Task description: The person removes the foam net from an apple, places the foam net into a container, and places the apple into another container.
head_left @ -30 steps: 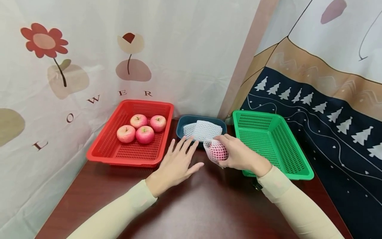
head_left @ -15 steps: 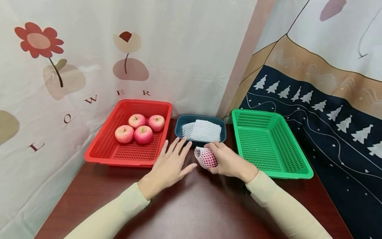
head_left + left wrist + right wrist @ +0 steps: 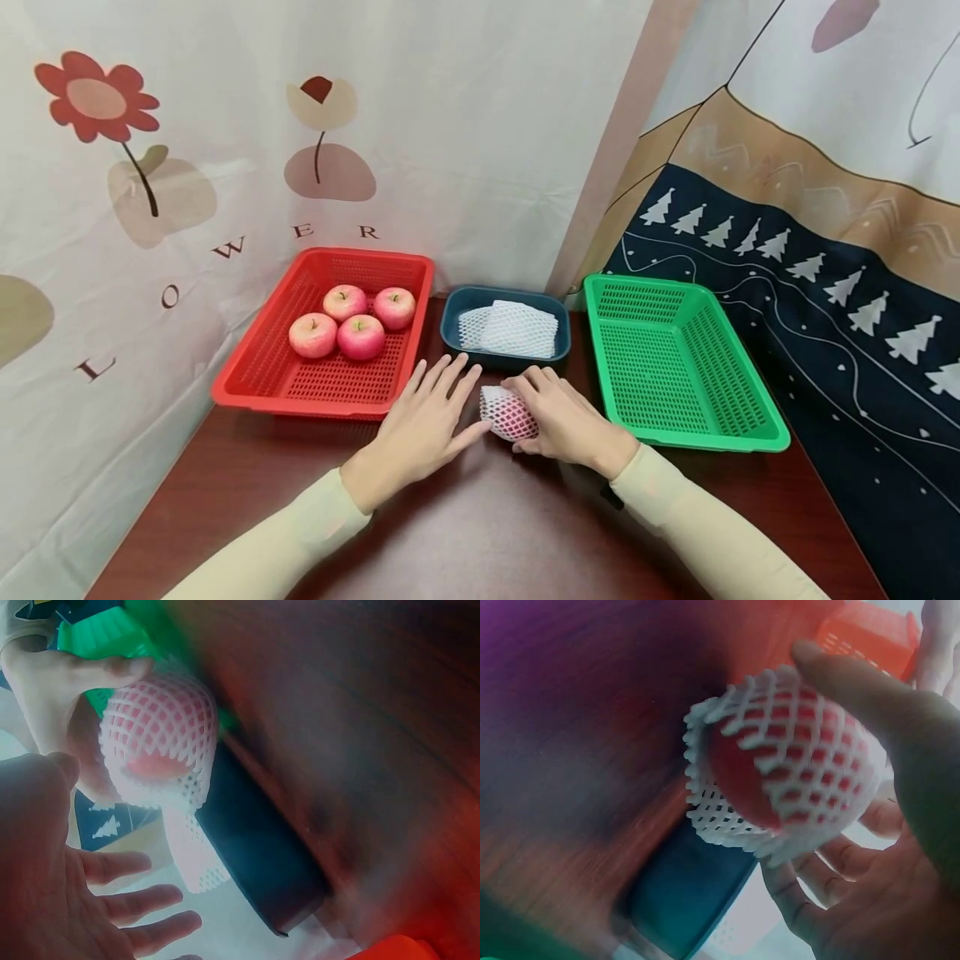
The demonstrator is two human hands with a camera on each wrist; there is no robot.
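Observation:
An apple in a white foam net sleeve (image 3: 509,413) is gripped by my right hand (image 3: 564,417), thumb on the near side and fingers on the far side. The right wrist view shows red skin of the apple (image 3: 742,776) bare at the sleeve's open end. My left hand (image 3: 420,423) is spread with straight fingers just left of the sleeved apple, palm down in the head view. In the left wrist view its fingers stand apart from the foam net (image 3: 161,727). Behind both hands, a dark blue tray (image 3: 450,329) bears several white foam nets (image 3: 517,329).
To the left stands a red basket (image 3: 337,408) with several apples (image 3: 362,337) in it. A green basket (image 3: 697,442) sits at the right. Patterned curtains (image 3: 465,150) close off the back of the brown table (image 3: 465,533).
My right hand has carried the sleeved apple left and nearer to me, close to the left hand. The sleeve's open end has turned. My left hand has shifted slightly to the left.

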